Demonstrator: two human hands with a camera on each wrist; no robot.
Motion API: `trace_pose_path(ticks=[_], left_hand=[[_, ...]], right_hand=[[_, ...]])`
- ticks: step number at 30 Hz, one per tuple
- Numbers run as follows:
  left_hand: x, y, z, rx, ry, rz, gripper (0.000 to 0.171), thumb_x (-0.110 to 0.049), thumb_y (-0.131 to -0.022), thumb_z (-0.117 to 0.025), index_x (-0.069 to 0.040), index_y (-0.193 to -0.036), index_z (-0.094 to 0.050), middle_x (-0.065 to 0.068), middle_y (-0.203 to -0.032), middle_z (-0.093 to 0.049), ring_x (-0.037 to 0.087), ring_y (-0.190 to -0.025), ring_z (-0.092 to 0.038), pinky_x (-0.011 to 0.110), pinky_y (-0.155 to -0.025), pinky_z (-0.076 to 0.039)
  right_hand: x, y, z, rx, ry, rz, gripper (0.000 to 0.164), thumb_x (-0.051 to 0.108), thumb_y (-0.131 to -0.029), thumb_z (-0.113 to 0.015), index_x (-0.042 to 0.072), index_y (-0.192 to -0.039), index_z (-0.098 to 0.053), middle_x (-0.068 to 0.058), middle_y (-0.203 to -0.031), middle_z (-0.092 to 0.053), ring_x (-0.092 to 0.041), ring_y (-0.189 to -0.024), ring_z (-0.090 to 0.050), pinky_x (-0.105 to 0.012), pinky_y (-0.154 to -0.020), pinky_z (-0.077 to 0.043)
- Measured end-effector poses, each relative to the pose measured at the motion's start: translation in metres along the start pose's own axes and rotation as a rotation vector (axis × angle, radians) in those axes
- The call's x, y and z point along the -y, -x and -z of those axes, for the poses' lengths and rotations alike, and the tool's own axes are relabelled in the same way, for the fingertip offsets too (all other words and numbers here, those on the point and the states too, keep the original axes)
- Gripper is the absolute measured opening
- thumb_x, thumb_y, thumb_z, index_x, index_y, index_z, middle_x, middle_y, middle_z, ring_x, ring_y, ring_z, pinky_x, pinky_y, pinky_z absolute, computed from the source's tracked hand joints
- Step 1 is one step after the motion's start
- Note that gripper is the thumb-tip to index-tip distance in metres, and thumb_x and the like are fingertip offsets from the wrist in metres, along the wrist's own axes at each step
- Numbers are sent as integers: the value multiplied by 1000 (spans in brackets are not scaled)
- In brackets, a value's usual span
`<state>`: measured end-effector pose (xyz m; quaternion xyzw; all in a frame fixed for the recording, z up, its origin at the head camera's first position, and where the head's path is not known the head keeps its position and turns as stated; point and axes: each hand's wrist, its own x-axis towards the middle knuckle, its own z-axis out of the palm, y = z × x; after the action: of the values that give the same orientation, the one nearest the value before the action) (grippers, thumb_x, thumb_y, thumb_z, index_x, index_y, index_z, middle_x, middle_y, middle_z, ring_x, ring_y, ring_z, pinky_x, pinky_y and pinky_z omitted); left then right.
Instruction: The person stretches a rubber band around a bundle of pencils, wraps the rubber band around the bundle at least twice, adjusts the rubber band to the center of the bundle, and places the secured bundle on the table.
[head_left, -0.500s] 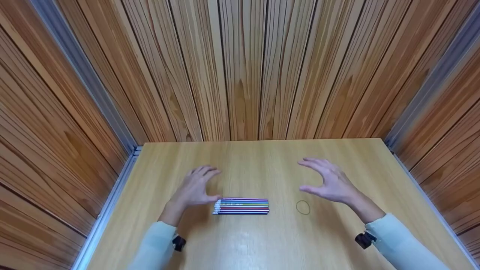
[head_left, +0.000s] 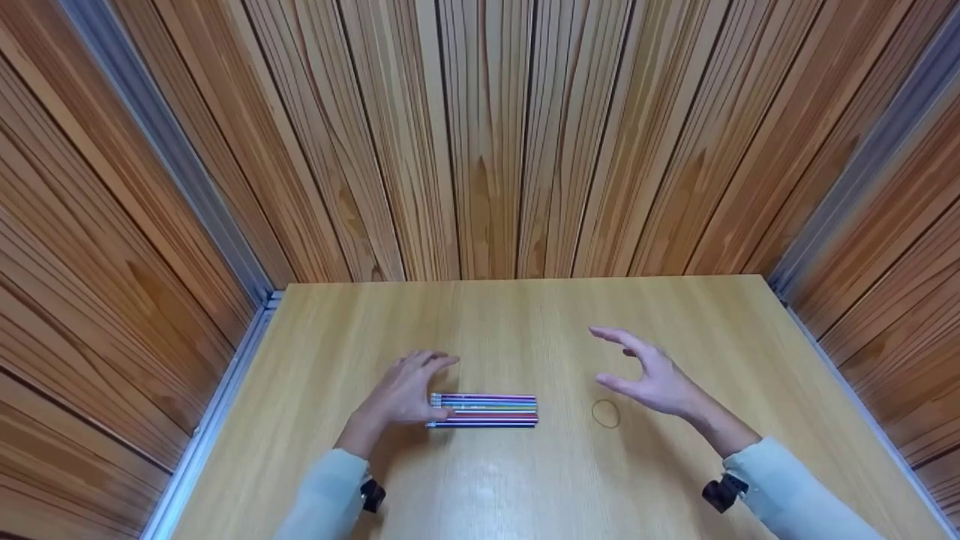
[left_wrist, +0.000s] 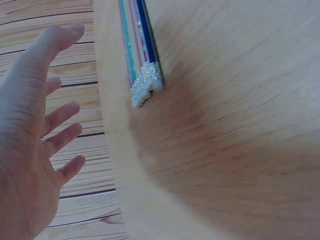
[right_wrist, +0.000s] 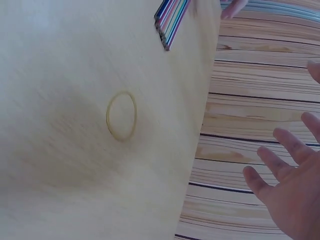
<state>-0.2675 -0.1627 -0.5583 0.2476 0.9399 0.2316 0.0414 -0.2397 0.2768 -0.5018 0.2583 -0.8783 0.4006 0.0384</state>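
Observation:
Several colored pencils lie side by side in a flat row, a bundle of pencils at mid-table in the head view. Their pale eraser ends with metal bands point toward my left hand. That hand hovers over the eraser end, thumb and fingers spread apart, the thumb overlapping the pencils in the head view. To the right of the row a thin yellowish rubber band lies as a loose loop, also plain in the right wrist view. Beyond and right of the band my right hand is raised, fingers spread, holding nothing.
The light wooden table is bounded by a wood-plank wall at the back and more planks on both sides. Metal rails run along the table's sides. A small dark camera sits on each wrist.
My left hand has moved right and nearer, coming over the pencils' eraser ends. The right hand has shifted slightly left and nearer. The pencils and rubber band stay in place.

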Motion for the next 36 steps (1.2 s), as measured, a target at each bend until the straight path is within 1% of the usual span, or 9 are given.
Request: trace_pose_path(ticks=[4, 11, 14, 17, 21, 25, 28, 34, 36], left_hand=[[-2, 1, -9, 30, 0, 3, 93, -52, -84, -92, -23, -165, -56, 15, -166, -57, 44, -154, -51, 68, -130, -39], [0, 0, -25, 97, -34, 43, 95, -48, -85, -94, -23, -168, -54, 13, -165, -55, 41, -156, -49, 64, -133, -37], [2, 0, -30, 98, -53, 47, 91, -46, -86, -94, -22, -166, -57, 13, -159, -58, 38, -148, -52, 63, -130, -40], [4, -1, -34, 98, -54, 54, 81, -43, -87, -93, -21, -160, -64, 10, -150, -61, 33, -137, -53, 58, -123, -45], [3, -4, -37, 113, -35, 82, 68, -40, -87, -92, -21, -150, -73, 6, -137, -63, 26, -125, -53, 49, -110, -48], [-1, -10, -35, 139, -49, 95, 59, -39, -86, -93, -21, -139, -75, 3, -125, -61, 22, -114, -52, 42, -100, -47], [-3, -13, -36, 157, -86, 86, 53, -39, -85, -93, -20, -130, -73, 0, -117, -57, 20, -107, -51, 38, -93, -45], [-9, -15, -39, 195, -160, 68, 44, -38, -86, -91, -20, -118, -66, -2, -110, -55, 17, -98, -52, 32, -86, -46], [-11, -15, -39, 202, -174, 57, 44, -37, -87, -90, -19, -118, -66, -1, -110, -56, 17, -97, -52, 32, -85, -47]], right_hand=[[0, 2, -4, 1, -64, -11, 63, 15, -105, -77, 10, -164, -55, -18, -168, -60, -44, -153, -57, -59, -121, -51], [1, 6, -12, 40, -114, -40, 61, 17, -107, -75, 9, -164, -55, -16, -168, -60, -44, -155, -55, -52, -125, -49], [2, 5, -13, 31, -114, -27, 61, 14, -107, -76, 9, -164, -55, -16, -168, -61, -44, -154, -55, -40, -124, -48], [3, 4, -13, 21, -117, -11, 62, 11, -106, -75, 9, -164, -55, -15, -167, -61, -43, -154, -55, -30, -123, -47], [4, 3, -13, 15, -120, -7, 62, 11, -106, -75, 10, -165, -55, -15, -168, -61, -43, -155, -54, -34, -123, -48], [5, 1, -13, 3, -120, -21, 62, 13, -106, -76, 10, -164, -55, -14, -167, -62, -43, -155, -55, -52, -124, -49], [5, 0, -14, 3, -124, -23, 61, 14, -106, -76, 10, -164, -55, -14, -167, -62, -43, -155, -54, -57, -124, -48], [4, 0, -14, 11, -132, -24, 61, 15, -107, -76, 10, -164, -55, -14, -168, -61, -42, -156, -54, -33, -123, -47], [4, 0, -13, 7, -133, -23, 61, 14, -107, -76, 11, -164, -55, -14, -168, -62, -42, -156, -54, -32, -122, -47]])
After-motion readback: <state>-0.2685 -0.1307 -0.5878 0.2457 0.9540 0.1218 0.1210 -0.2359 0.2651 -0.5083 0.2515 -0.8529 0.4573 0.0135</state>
